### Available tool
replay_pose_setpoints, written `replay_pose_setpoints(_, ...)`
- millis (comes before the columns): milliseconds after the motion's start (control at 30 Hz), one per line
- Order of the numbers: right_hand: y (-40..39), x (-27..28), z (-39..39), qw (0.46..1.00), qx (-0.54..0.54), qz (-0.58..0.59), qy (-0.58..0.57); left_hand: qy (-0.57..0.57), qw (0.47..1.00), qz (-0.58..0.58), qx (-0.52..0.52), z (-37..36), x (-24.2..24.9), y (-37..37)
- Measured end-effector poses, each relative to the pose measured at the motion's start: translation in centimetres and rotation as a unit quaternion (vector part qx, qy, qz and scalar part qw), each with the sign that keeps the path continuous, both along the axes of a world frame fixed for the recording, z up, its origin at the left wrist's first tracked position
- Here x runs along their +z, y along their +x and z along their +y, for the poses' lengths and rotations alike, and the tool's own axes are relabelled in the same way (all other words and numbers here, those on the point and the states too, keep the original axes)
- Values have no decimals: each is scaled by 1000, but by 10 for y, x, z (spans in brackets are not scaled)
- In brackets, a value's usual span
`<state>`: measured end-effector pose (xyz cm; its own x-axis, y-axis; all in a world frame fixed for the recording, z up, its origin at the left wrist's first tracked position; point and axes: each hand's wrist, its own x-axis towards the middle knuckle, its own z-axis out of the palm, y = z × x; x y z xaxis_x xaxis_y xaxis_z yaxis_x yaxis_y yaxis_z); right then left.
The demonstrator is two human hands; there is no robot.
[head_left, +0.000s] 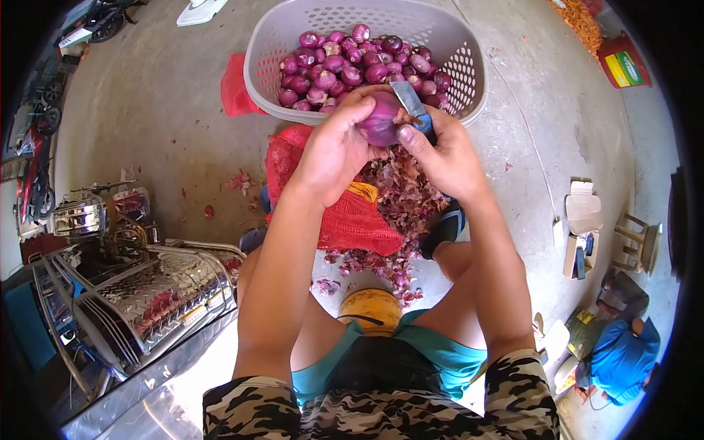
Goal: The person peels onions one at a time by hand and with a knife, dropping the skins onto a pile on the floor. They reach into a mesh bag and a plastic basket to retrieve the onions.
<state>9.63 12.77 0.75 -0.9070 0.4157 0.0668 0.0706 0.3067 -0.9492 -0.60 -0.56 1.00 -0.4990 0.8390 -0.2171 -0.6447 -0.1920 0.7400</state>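
Note:
A purple-red onion (380, 121) rests in my left hand (334, 143), whose fingers and thumb curl round it. My right hand (444, 158) grips a blue-handled knife (408, 99) with a short, wide metal blade. The right thumb presses at the onion's end, where a bit of brown skin shows. Both hands are above the near rim of a grey plastic basket (258, 88) holding many peeled red onions (350, 75). Below the hands lie a red mesh sack (356, 226) and a heap of dry onion skins (407, 194).
Between my legs stands a yellow round container (370, 306). A metal motorcycle sidecar-like frame (161, 286) is at the left. On the right are an open cardboard box (581, 253), a wooden stool (636, 243) and a person in a blue shirt (623, 359). A red bucket (623, 62) stands far right.

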Motion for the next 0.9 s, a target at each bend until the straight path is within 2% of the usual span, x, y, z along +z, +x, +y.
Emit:
replay_pose_setpoints(33,0,2,0,999,-2,-39,-6,2,1000,0,-2,0,0,1)
replay_pose_setpoints(233,-4,-3,-3,999,-19,-21,19,25,1000,-10,-1,-1,2,2)
replay_pose_setpoints(333,-5,-7,-4,997,-40,32,62,25,1000,-11,4,-1,3,2)
replay_pose_setpoints(433,-5,-7,-3,987,-68,1,146,39,999,-12,-4,-3,1,-1)
replay_pose_setpoints(733,-6,3,-10,980,-66,-59,181,22,999,21,18,-4,-4,-3)
replay_pose_setpoints(900,-8,-10,-19,987,-58,-24,146,48,998,29,11,-4,-7,-5)
